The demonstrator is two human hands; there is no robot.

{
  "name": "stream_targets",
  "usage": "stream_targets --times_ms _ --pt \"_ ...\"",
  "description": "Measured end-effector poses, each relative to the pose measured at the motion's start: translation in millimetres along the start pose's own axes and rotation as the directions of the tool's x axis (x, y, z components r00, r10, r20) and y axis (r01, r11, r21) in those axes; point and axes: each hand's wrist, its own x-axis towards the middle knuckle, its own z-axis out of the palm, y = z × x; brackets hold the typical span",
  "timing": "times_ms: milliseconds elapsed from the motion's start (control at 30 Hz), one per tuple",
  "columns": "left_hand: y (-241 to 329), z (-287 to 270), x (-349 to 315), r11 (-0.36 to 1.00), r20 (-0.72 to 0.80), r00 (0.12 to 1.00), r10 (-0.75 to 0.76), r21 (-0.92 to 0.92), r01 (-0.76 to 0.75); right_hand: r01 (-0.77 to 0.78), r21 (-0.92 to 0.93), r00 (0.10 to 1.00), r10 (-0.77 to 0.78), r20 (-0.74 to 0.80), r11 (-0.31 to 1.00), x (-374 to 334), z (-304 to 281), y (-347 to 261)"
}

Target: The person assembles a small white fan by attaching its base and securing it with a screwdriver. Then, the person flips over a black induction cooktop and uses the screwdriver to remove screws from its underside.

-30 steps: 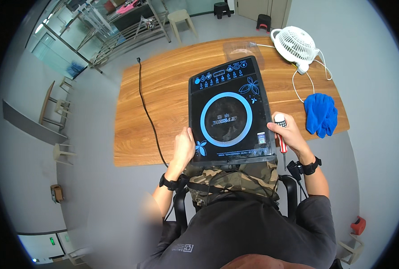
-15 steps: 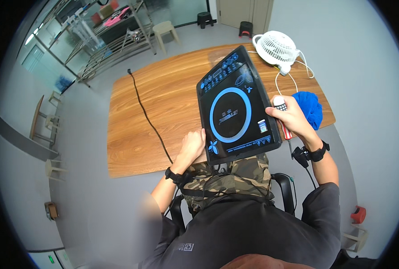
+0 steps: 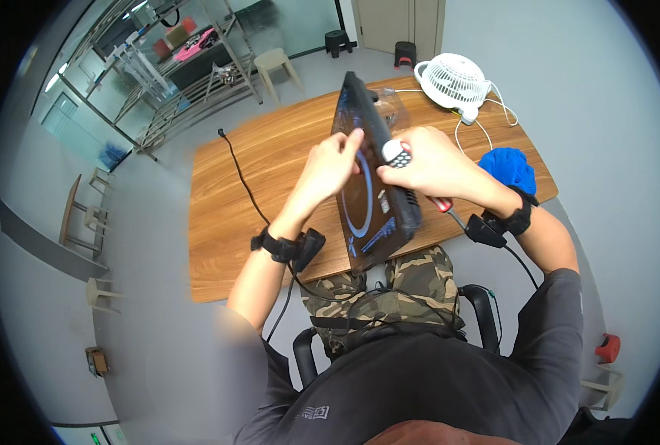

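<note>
A black induction cooktop (image 3: 378,215) with a blue ring stands steeply tilted over the table's near half, its glass face turned left. My right hand (image 3: 426,163) is closed around its right edge. The same hand holds a screwdriver (image 3: 442,204) with a red and white handle, its shaft pointing down and right. My left hand (image 3: 328,167) is in front of the glass, fingers curled together and thumb up. Whether it pinches anything is hidden. A black power cord (image 3: 239,174) lies left of the cooktop.
A white fan (image 3: 454,80) stands at the wooden table's (image 3: 226,245) far right corner, with a blue cloth bundle (image 3: 509,169) nearer me. Clear plastic (image 3: 395,111) lies behind the cooktop. Black cables (image 3: 289,297) hang from my wrist straps. A metal rack (image 3: 196,85) and stools are farther off.
The cooktop has swung from nearly face-up to almost on edge. My left hand has left its lower left edge and moved up before the glass; my right hand has shifted left with it.
</note>
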Motion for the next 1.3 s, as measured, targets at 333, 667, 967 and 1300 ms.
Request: stream_targets --times_ms 333,667,967,1300 --pt "-43.8 -71.0 9.0 0.992 0.026 0.999 -0.028 0.122 0.025 0.447 -0.289 0.88 -0.474 -0.026 0.846 57.5 53.2 -62.6" --pt "-96.5 -104.7 -38.8 0.917 -0.126 0.986 -0.109 -0.395 0.052 0.317 0.048 0.947 -0.314 -0.069 0.947 116.0 94.6 -82.1" --pt "-208.8 -92.8 -61.4 0.742 0.017 0.931 -0.365 -0.599 0.302 -0.07 0.399 0.978 0.142 -0.154 0.914 123.4 72.1 72.1" --pt "-251.3 -49.4 -56.5 0.86 0.051 0.915 -0.4 -0.326 0.394 -0.52 0.611 0.847 0.452 0.279 0.596 79.2 120.6 158.8"
